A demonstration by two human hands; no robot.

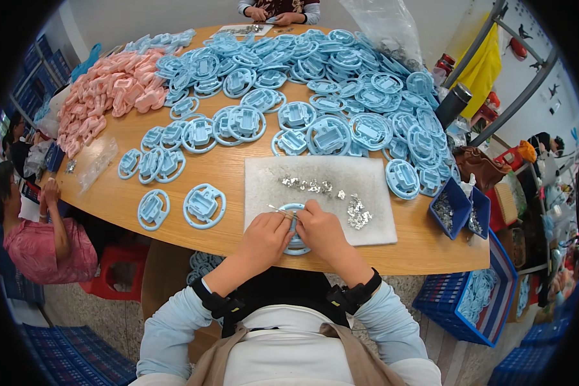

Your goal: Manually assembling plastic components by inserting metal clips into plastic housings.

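A light-blue plastic ring part lies at the front edge of the white foam pad, partly hidden under my hands. My left hand is closed at its left side, fingers bent, and a thin metallic piece sticks out past its fingertips. From the right, my right hand pinches at the top of the same ring, its fingertips meeting the left hand's. Small silvery metal clips sit in a heap on the pad, and more metal clips form a row farther back.
Light-blue plastic parts pile high across the table's back, beside pink parts. Single blue parts lie left of the pad. Blue bins of small metal pieces stand at the right edge, above a blue crate. People sit left and opposite.
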